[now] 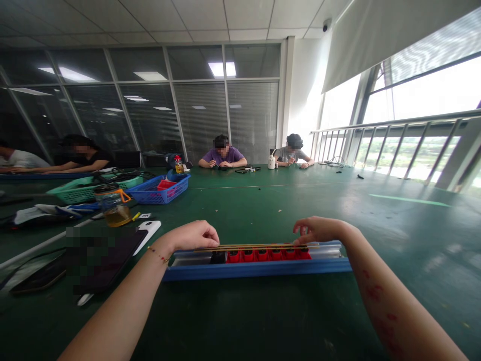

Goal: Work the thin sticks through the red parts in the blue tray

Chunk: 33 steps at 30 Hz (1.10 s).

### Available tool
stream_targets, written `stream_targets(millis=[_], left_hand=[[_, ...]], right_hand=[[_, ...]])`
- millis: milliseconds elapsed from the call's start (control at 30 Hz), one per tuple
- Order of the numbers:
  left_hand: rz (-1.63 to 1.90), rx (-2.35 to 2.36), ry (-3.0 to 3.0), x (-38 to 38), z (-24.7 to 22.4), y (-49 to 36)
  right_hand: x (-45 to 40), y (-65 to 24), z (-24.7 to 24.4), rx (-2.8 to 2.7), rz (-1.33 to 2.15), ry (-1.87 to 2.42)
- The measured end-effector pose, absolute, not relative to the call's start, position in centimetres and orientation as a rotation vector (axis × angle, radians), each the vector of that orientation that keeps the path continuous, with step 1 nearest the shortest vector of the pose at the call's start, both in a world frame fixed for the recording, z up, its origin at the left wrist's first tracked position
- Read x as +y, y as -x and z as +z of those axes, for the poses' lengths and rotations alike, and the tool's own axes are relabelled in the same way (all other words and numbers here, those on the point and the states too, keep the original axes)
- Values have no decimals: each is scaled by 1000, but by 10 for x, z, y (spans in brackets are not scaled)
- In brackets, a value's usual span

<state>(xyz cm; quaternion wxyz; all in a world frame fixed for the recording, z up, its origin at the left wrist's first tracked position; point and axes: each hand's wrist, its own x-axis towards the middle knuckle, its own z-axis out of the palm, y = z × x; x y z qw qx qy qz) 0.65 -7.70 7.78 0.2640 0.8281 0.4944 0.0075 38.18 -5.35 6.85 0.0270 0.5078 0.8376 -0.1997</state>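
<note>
Thin yellowish-brown sticks (259, 246) run left to right along the far side of a blue and silver rail (259, 271). A row of several red blocks (262, 255) with dark tops sits in the rail's channel, with a black block (218, 257) at the row's left end. My left hand (195, 234) is closed at the left part of the sticks, its fingertips partly hidden. Toward their right part, my right hand (319, 229) has its lowest digit against the sticks, while the other fingers are loosely bent above.
On the left lie a phone (39, 273), a dark tablet (112, 260), a drink jar (112, 205), a blue basket (160, 193) and a green basket (75, 189). Co-workers sit at the far side of the green table (240, 215) and at far left. A railing (376, 145) stands right.
</note>
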Motion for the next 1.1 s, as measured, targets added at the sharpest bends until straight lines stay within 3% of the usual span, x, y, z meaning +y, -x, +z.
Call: stream_targets(millis=[200, 833, 1100], left_hand=[[94, 1411, -2367, -83, 84, -12], [807, 1787, -2636, -80, 102, 12], [565, 1904, -2501, -50, 60, 5]], right_hand=[[-56, -382, 72, 2599, -574, -1562], [-67, -391, 89, 2762, -329, -1735], [-76, -360, 89, 2817, -397, -1437]])
